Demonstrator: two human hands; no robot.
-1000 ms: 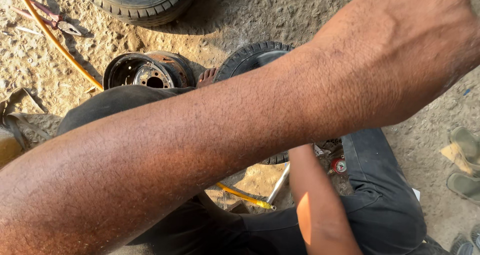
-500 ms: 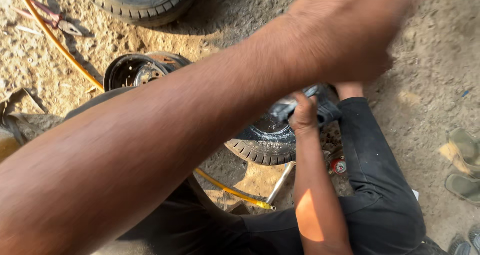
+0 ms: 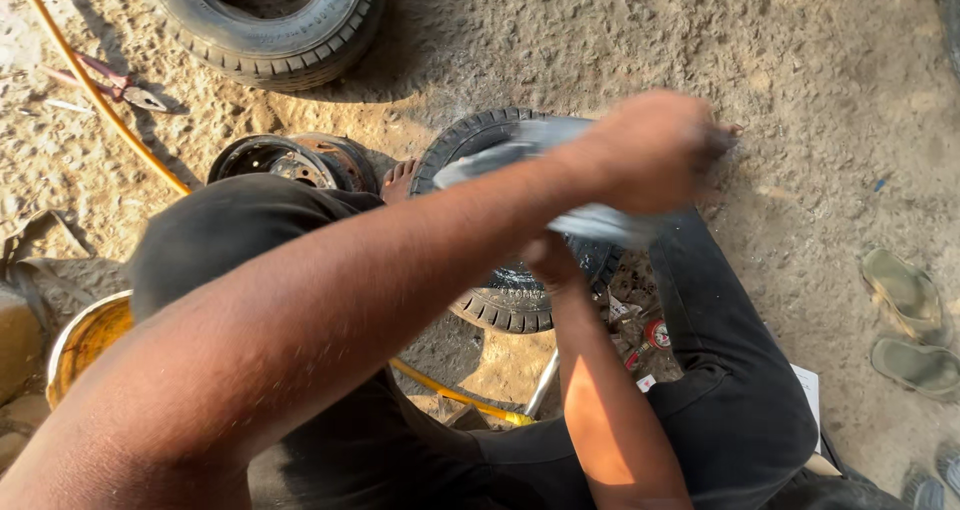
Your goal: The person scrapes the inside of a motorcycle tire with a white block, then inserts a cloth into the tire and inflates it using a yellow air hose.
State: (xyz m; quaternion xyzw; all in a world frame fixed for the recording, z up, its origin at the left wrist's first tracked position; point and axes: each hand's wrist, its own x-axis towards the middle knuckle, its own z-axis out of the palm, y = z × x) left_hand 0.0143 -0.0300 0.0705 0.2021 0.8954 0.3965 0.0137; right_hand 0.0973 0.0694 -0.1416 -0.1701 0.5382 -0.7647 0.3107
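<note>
While the left hand (image 3: pixel 650 150) sweeps blurred, fingers closed around a pale grey strip (image 3: pixel 600 222), the right hand (image 3: pixel 548 260) presses the small tyre (image 3: pixel 500 300) lying between the knees; its fingers' grip cannot be told. Bare rim (image 3: pixel 285 160) lies apart on the ground: refitting judged unfinished.

Place: open-air tyre repair spot, roadside workshop kind.
Ground: bare sandy dirt (image 3: pixel 820 60), sunlit, no floor covering.
Tyres: large worn tyre (image 3: pixel 265 20) lying flat, small tyre (image 3: pixel 500 300) between the knees.
Parts: bare steel wheel rim (image 3: pixel 285 160) on the dirt.
Tools: pliers (image 3: pixel 125 90), orange hose (image 3: pixel 90 90).
Extras: sandals (image 3: pixel 905 320) nearby.
</note>
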